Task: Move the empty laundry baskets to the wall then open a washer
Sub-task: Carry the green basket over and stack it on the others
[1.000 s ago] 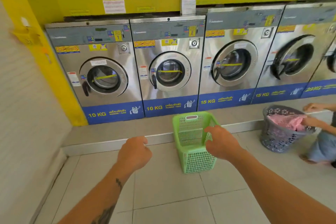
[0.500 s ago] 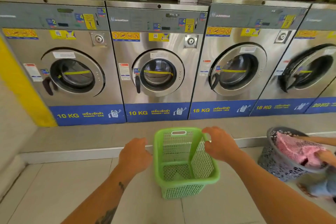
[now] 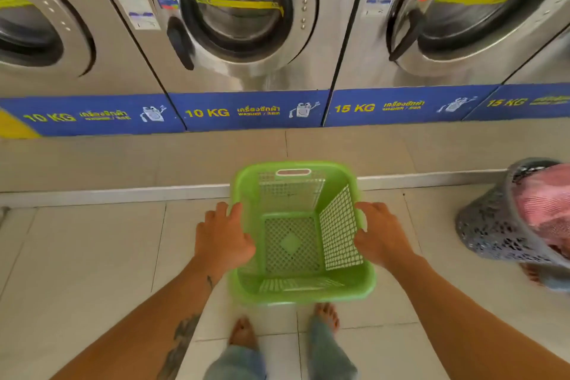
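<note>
Head view, looking down: a green basket [image 3: 308,296] sits in the centre of the frame, empty, its mesh bottom and walls bare, with a slot handle in the far rim. The left hand [image 3: 223,237] grips the basket's left rim, fingers close together and bent over the edge; the right hand [image 3: 381,234] grips the right rim the same way, fingers curled over the top and the thumb towards the near side. Whether the basket rests on the tiled floor [image 3: 77,256] or is lifted off it I cannot tell – the rim is blurred. Just below it, at the bottom of the frame, are the person's two bare feet [image 3: 243,333] and the hems of jeans. Beyond the basket a low step [image 3: 123,160] with a pale edge runs across the frame, and on it stands a row of steel washers. The middle washer [image 3: 237,6], in the upper centre, is marked 10 KG on its blue base strip; its round door is closed, with a black handle [image 3: 180,43] at the left side. At the right edge a grey basket [image 3: 493,225] leans over, holding pink cloth [image 3: 543,207] – well apart from the green one
</note>
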Tool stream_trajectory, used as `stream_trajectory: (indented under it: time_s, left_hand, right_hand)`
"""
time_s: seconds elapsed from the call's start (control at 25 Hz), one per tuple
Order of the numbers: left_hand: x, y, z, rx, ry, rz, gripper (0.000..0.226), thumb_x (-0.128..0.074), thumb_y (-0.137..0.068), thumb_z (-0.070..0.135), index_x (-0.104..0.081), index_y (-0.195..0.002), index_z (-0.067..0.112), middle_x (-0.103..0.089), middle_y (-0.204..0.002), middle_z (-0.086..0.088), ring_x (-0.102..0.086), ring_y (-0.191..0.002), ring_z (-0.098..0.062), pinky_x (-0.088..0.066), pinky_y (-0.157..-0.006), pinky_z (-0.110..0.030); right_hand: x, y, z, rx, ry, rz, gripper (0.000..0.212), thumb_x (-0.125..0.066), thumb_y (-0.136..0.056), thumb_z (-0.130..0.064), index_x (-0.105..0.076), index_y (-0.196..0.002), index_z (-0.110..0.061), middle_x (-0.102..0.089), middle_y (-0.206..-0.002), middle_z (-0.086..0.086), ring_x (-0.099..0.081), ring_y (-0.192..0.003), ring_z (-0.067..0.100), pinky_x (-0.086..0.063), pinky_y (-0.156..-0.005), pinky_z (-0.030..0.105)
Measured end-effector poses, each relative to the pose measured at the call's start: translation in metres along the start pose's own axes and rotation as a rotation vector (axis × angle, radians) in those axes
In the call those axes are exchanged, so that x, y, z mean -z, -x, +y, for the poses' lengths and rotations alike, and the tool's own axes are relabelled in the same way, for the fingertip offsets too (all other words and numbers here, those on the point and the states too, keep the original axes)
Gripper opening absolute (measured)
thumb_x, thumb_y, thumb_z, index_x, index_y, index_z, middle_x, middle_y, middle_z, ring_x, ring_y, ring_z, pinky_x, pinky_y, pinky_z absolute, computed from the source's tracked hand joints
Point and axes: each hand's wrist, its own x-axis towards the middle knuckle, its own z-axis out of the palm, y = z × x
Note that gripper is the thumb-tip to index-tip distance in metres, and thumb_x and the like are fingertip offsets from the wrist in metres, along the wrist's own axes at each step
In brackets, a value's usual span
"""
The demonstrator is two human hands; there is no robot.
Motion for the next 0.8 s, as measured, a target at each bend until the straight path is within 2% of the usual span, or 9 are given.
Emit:
stream_trajectory:
  time_s: [0.12, 0.24, 0.32, 0.44, 0.52, 0.68, 0.8]
  left_hand:
    - [-0.069, -0.038, -0.001, 0.138, 0.033, -0.079, 0.071, -0.053, -0.082, 0.037, -0.026, -0.146, 0.024, -0.027, -0.150, -0.011, -0.037, -0.129, -0.035, -0.038, -0.101, -0.047]
    - [-0.129, -0.061, -0.010, 0.288, 0.100, -0.133, 0.076, -0.057, -0.079, 0.032, -0.022, -0.147, 0.028, -0.017, -0.155, -0.010, -0.032, -0.131, -0.038, -0.037, -0.103, -0.049]
    - [-0.157, -0.071, -0.016, 0.336, 0.162, -0.145, 0.079, -0.058, -0.079, 0.028, -0.021, -0.148, 0.030, -0.017, -0.155, -0.007, -0.034, -0.129, -0.038, -0.040, -0.101, -0.049]
    - [-0.185, -0.081, -0.024, 0.357, 0.262, -0.073, 0.080, -0.060, -0.075, 0.015, -0.029, -0.148, 0.029, -0.023, -0.153, -0.006, -0.044, -0.122, -0.037, -0.048, -0.092, -0.044]
    - [-0.193, -0.084, -0.030, 0.358, 0.349, 0.033, 0.077, -0.058, -0.074, 0.005, -0.041, -0.145, 0.028, -0.033, -0.151, -0.005, -0.052, -0.118, -0.034, -0.051, -0.087, -0.041]
    - [-0.165, -0.067, -0.037, 0.441, 0.408, 0.224, 0.072, -0.052, -0.073, 0.001, -0.052, -0.138, 0.032, -0.046, -0.144, 0.002, -0.057, -0.114, -0.028, -0.051, -0.084, -0.038]
    - [-0.108, -0.032, -0.044, 0.499, 0.399, 0.305, 0.069, -0.053, -0.074, 0.004, -0.054, -0.136, 0.034, -0.049, -0.139, 0.006, -0.057, -0.108, -0.026, -0.045, -0.075, -0.032]
  right_hand:
    - [-0.057, -0.061, 0.034, -0.054, 0.029, -0.104, 0.080, -0.053, -0.070, -0.009, -0.033, -0.145, -0.025, -0.033, -0.148, 0.013, -0.041, -0.125, 0.043, -0.047, -0.097, 0.051]
    - [-0.104, -0.105, 0.063, -0.106, -0.004, -0.177, 0.084, -0.055, -0.068, -0.010, -0.030, -0.145, -0.031, -0.023, -0.153, 0.007, -0.041, -0.126, 0.045, -0.053, -0.088, 0.052]
    - [-0.122, -0.123, 0.079, -0.127, -0.051, -0.168, 0.082, -0.055, -0.067, -0.009, -0.032, -0.143, -0.030, -0.020, -0.153, 0.002, -0.050, -0.117, 0.044, -0.056, -0.083, 0.051]
    - [-0.138, -0.138, 0.096, -0.148, -0.086, -0.078, 0.077, -0.056, -0.071, -0.008, -0.034, -0.143, -0.026, -0.023, -0.150, 0.004, -0.055, -0.110, 0.042, -0.051, -0.089, 0.046]
    - [-0.140, -0.142, 0.099, -0.145, -0.095, -0.048, 0.078, -0.054, -0.073, -0.007, -0.033, -0.145, -0.028, -0.028, -0.149, 0.006, -0.053, -0.114, 0.039, -0.047, -0.091, 0.046]
    - [-0.113, -0.137, 0.072, 0.000, -0.002, -0.042, 0.084, -0.055, -0.068, -0.002, -0.034, -0.145, -0.028, -0.031, -0.147, 0.005, -0.051, -0.114, 0.036, -0.046, -0.080, 0.036]
    - [-0.065, -0.127, 0.026, 0.121, 0.055, -0.018, 0.088, -0.059, -0.064, -0.002, -0.034, -0.144, -0.032, -0.033, -0.143, 0.005, -0.051, -0.111, 0.037, -0.053, -0.080, 0.042]
